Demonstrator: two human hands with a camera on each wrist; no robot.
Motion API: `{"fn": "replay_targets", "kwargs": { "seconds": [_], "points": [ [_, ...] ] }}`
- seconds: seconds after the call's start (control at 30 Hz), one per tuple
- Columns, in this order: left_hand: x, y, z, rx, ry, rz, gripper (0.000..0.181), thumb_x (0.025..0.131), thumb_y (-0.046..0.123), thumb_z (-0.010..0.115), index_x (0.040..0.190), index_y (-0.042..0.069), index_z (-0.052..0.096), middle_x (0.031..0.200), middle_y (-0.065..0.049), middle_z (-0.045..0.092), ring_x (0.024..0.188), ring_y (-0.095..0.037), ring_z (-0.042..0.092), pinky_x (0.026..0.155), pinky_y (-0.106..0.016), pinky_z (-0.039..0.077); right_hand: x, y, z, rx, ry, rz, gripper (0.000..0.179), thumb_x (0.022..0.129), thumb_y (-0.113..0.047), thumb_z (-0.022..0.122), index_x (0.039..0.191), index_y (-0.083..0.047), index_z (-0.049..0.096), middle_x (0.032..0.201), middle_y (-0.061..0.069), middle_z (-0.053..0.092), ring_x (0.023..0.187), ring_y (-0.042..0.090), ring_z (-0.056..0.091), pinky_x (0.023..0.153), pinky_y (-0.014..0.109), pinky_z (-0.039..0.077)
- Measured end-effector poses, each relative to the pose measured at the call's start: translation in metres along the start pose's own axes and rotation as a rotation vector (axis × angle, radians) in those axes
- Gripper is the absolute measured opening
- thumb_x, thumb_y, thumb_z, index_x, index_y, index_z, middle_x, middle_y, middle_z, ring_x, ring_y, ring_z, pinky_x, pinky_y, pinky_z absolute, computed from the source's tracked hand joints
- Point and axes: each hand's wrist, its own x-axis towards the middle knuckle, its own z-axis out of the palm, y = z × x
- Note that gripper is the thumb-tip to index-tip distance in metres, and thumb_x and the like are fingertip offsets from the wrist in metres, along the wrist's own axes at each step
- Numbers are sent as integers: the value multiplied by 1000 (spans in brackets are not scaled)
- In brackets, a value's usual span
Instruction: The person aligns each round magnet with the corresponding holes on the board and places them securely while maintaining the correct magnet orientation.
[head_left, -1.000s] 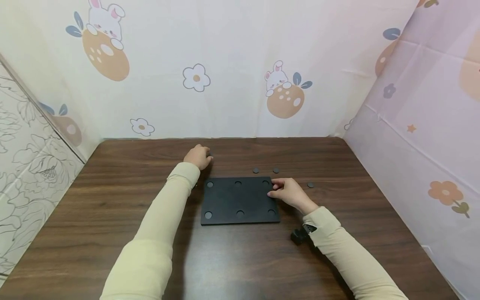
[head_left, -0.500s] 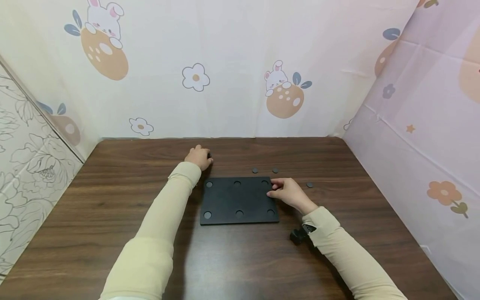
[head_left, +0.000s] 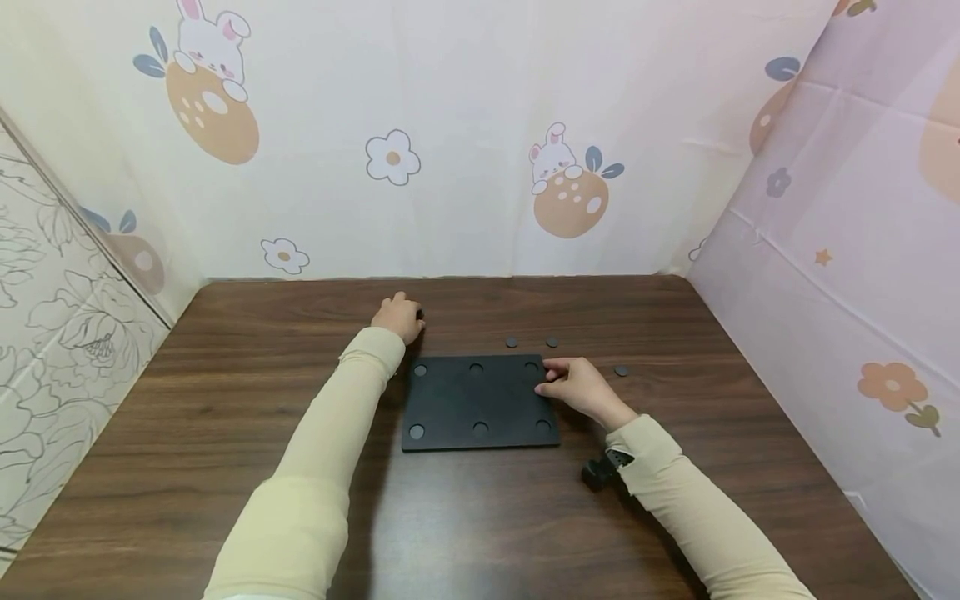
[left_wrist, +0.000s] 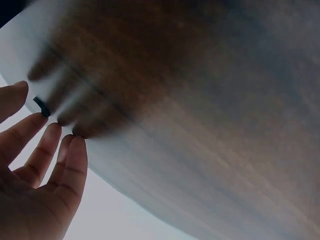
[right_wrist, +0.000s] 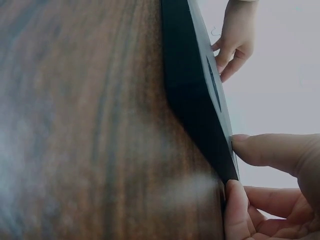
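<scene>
A flat black board (head_left: 480, 398) with several round recesses lies on the table. Its two left recesses look greyer than the others. My right hand (head_left: 583, 387) grips the board's right edge near the far corner; in the right wrist view the thumb (right_wrist: 260, 147) is on the top face and fingers are against the side. Beyond the board's far left corner, my left hand (head_left: 397, 317) reaches down to the table. A small black disc (left_wrist: 42, 106) is tilted between its thumb and index fingertip, and the other fingertips reach the tabletop.
Three small dark discs lie behind and right of the board: one disc (head_left: 512, 342), a second disc (head_left: 552, 342) and a third disc (head_left: 621, 371). The brown wooden table (head_left: 480, 533) ends at a patterned curtain (head_left: 465, 167) behind. A black wrist camera (head_left: 597, 472) hangs under the right sleeve.
The left hand has shifted very slightly right, and the dark disc at its fingertips shows more than a second ago. The right hand and board have stayed put.
</scene>
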Motion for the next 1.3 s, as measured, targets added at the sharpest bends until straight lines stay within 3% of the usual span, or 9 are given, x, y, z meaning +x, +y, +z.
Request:
{"fn": "replay_targets", "kwargs": {
  "seconds": [0.2,0.5,0.83,1.13,1.3],
  "points": [
    [5,-5,4,-8,13,7,38,100,21,56,137,9,58,138,-17,48,127,-41,46,100,-51,48,0,-1,1,2,-2,1,60,89,-18,71,141,1,49,105,10,61,87,19,55,75,29,45],
    [3,-7,1,-52,53,33,21,97,12,60,114,6,71,123,-15,62,113,-34,60,91,-46,54,0,-1,1,-1,-1,-7,60,89,-17,71,141,2,49,105,11,61,87,19,56,75,29,46],
    [1,-5,1,-60,78,16,18,95,13,64,108,6,74,113,-12,70,104,-30,66,88,-45,55,0,-1,1,-4,-3,-5,60,89,-17,71,141,2,49,104,10,60,86,19,55,74,30,45],
    [0,-3,2,-58,54,33,15,94,18,67,98,5,73,99,-11,71,89,-27,68,80,-42,57,0,0,0,10,-15,-1,60,90,-16,70,142,2,48,103,10,60,86,19,54,72,29,44],
    [-2,-1,2,-55,39,78,15,92,19,69,90,4,71,90,-10,70,80,-25,67,74,-39,56,0,0,-1,12,-16,0,60,90,-17,70,142,1,48,104,10,60,86,19,55,73,29,45]
  ]
}}
